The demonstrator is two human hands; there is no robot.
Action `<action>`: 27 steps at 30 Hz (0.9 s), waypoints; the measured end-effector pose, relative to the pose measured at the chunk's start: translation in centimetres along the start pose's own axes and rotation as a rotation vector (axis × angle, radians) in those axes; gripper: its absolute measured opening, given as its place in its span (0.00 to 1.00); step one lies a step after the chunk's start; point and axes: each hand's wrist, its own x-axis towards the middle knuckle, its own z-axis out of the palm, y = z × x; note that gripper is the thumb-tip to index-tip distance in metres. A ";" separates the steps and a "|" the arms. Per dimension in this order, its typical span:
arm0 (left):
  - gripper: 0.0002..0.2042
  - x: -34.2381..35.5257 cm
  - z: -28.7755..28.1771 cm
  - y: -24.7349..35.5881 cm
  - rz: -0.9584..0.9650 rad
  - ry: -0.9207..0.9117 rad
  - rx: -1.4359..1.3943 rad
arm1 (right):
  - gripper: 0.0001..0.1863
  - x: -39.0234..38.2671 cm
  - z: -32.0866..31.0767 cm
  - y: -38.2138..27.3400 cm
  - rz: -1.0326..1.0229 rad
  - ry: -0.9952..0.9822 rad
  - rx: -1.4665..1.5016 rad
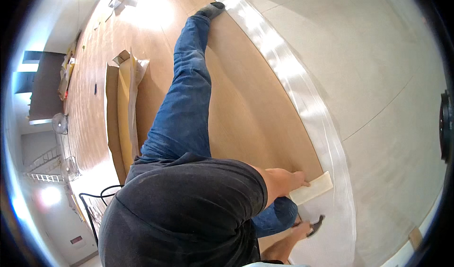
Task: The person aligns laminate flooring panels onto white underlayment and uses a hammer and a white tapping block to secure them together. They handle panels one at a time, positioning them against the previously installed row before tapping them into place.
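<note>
My left hand grips the near end of a short, pale, flat board piece. That piece lies across the edge of the wood-look flooring, and its far end reaches over the whitish sheet. Below it, my right hand is closed round the handle of a claw hammer, whose dark head sits just above the whitish sheet. Most of the handle is hidden in the hand. My bent knee in blue jeans is between the two forearms, while my other leg stretches out along the flooring.
Shiny whitish underlay runs beside the flooring edge, with bare grey floor beyond. An opened long cardboard box with planks lies left of my leg. Fans and a ladder stand at the far left.
</note>
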 end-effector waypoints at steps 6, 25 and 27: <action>0.33 0.5 -0.5 0.4 -0.121 0.033 0.037 | 0.14 2.6 -1.5 0.9 -0.696 -0.289 -0.408; 0.17 -4.3 -7.4 0.6 0.606 -0.002 0.731 | 0.17 -1.6 3.1 -1.4 -0.190 -0.336 0.139; 0.12 -6.0 -13.1 0.6 0.621 -0.248 1.145 | 0.16 -1.8 5.1 -1.9 -0.218 -0.254 0.315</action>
